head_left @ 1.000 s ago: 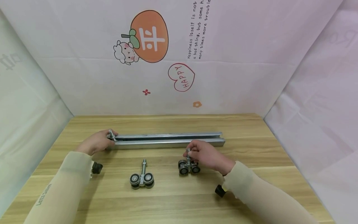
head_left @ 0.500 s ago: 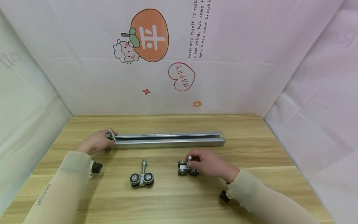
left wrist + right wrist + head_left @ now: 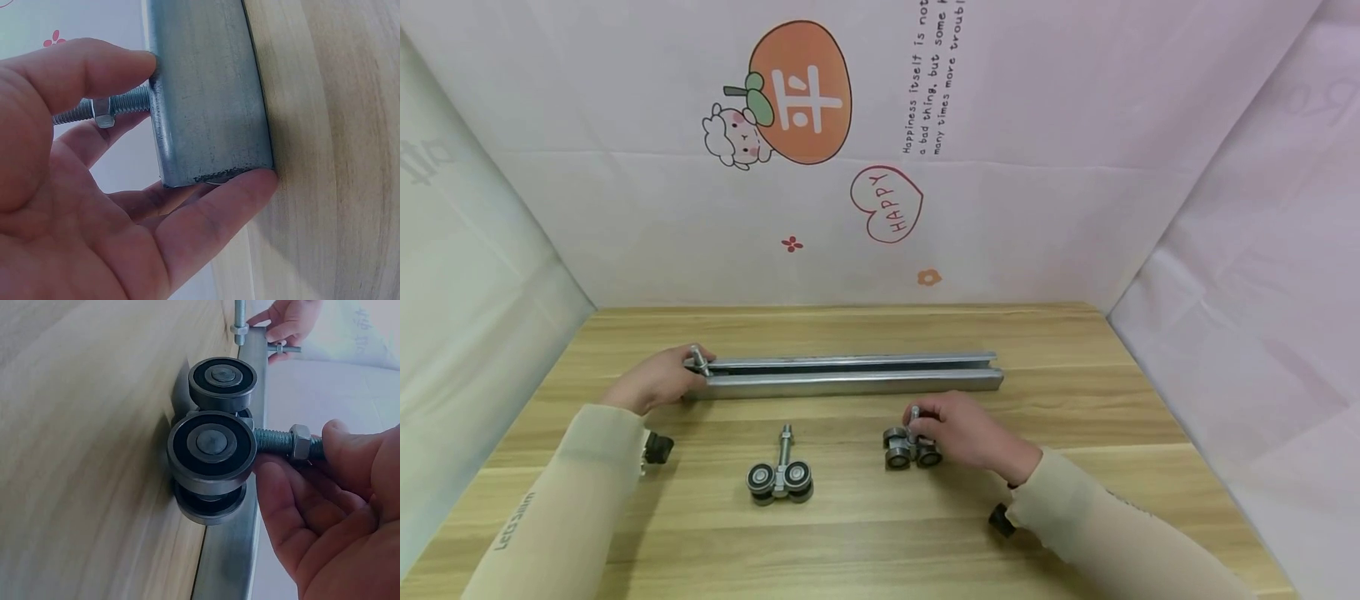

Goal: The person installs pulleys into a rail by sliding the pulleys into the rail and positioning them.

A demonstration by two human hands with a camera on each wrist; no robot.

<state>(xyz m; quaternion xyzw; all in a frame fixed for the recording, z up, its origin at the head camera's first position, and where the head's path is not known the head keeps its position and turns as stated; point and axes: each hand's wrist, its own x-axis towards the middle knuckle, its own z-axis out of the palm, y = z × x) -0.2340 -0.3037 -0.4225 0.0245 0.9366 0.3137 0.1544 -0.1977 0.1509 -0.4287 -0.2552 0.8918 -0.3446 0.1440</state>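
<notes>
- head view: a pale sheet (image 3: 1037, 233), printed with cartoon figures and lettering, hangs at the back and along both sides.
- a wood-grain worktop (image 3: 887, 542) spreads below it, carrying the metal parts.
- two cream sleeves (image 3: 550, 508) reach in from the near edge, the left one marked with small lettering.
- a metal rail (image 3: 850, 385) lies across the worktop toward the back, its long slot facing up.
- the left hand (image 3: 658, 382) grips the rail's left end; its fingers are clamped on the metal, the thumb on the upper edge and another finger against the cut end.
- the right hand (image 3: 966, 429) is in front of the rail, toward its right end, thumb and fingers pinching the bolt of a gripped carriage (image 3: 912, 450).
- that carriage is held wheels down, bolt pointing up, near the rail; whether its wheels touch the worktop cannot be told.
- a loose carriage (image 3: 781, 479) lies on the worktop between the hands, nearer the person, its bolt pointing toward the rail.
- black wrist devices (image 3: 657, 448) show at both cuffs.
- a threaded stud (image 3: 699, 360) stands out of the slot at the rail's left end, just beside the left thumb.
- a hex nut (image 3: 103, 112) sits partway along that stud.
</notes>
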